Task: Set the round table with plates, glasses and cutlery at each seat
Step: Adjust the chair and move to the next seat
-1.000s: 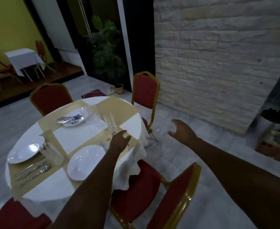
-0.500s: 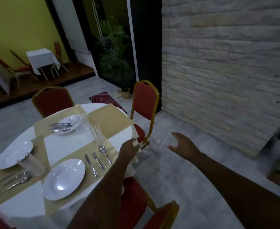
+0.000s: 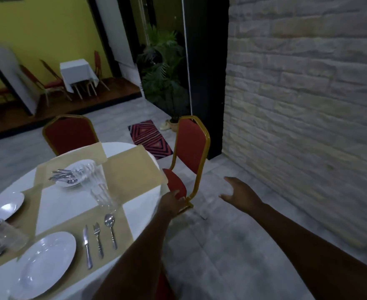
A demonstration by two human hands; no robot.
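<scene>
three plates (image 3: 47, 264), two chairs (image 3: 190, 152), both hands (image 3: 242, 194) empty

Head camera looks down over round table (image 3: 74, 202).

Dim indoor light, soft glare on the near plate (image 3: 46, 264), motion blur throughout, wide-angle bending at the edges, muted shadows

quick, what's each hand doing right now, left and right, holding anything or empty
Left hand: over the table edge near the red chair, back to the camera; grip cannot be told.
Right hand: open, fingers spread, holding nothing.
</scene>
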